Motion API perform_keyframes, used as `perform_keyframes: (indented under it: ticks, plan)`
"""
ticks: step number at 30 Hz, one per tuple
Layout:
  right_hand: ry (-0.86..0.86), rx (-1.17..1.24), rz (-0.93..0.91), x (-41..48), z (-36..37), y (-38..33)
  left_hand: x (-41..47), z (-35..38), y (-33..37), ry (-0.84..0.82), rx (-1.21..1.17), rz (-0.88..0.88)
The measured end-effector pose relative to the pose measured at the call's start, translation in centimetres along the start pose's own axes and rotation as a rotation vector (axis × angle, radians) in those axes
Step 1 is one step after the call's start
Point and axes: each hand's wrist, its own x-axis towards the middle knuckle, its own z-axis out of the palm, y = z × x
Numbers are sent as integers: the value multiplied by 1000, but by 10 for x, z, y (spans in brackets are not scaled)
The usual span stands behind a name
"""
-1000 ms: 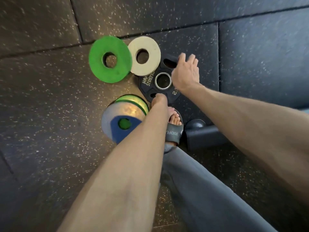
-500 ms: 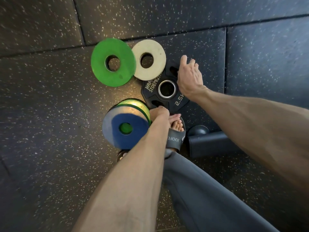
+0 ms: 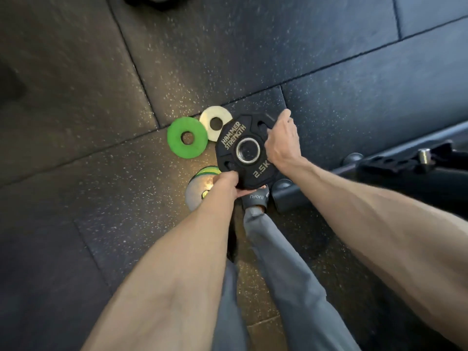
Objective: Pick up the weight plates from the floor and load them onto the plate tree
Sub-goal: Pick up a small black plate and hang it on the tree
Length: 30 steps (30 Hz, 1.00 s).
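Note:
A black 2.5 kg plate (image 3: 235,138) marked Hammer Strength is lifted off the floor, held flat between both hands. My left hand (image 3: 225,184) grips its near edge and my right hand (image 3: 282,140) grips its far right edge through a grip slot. On the floor behind it lie a green plate (image 3: 177,148) and a white plate (image 3: 211,117), the white one partly covered by the black plate. A small stack of plates (image 3: 198,184), grey and green on top, sits beside my left wrist and is mostly hidden.
The dark rubber floor tiles (image 3: 101,97) spread all around. A black frame base with a rounded foot (image 3: 286,193) and a metal peg (image 3: 424,155) runs along the right. My grey trouser leg and sandal (image 3: 255,198) stand just under the plate.
Both hands have taken hold of the black plate and raised it off the floor. The view has pulled up and back, so the floor plates look smaller.

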Motion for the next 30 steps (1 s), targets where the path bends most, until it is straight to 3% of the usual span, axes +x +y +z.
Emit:
perform_keyframes:
  ticks: [5,8,13,16,22,30]
  plan:
    - [184,203,22,-81,-114,-50,-170,-11,5,27,137,195]
    - [336,306,46,-136,-190,-84,-278,-12,0,-32,101,315]
    - [571,516,99,-232,-310,-118,-335,-14,9,33,262,537]
    - [740,662,146,-289,-371,-121,-463,-7,-20,-28,273,699]
    - [1001,929,306,-387,-471,-96,-628,26,-104,-255,399,1018]
    - [1212,1032,416,-511,-556,5,-722,93,-220,-500,752,1370]
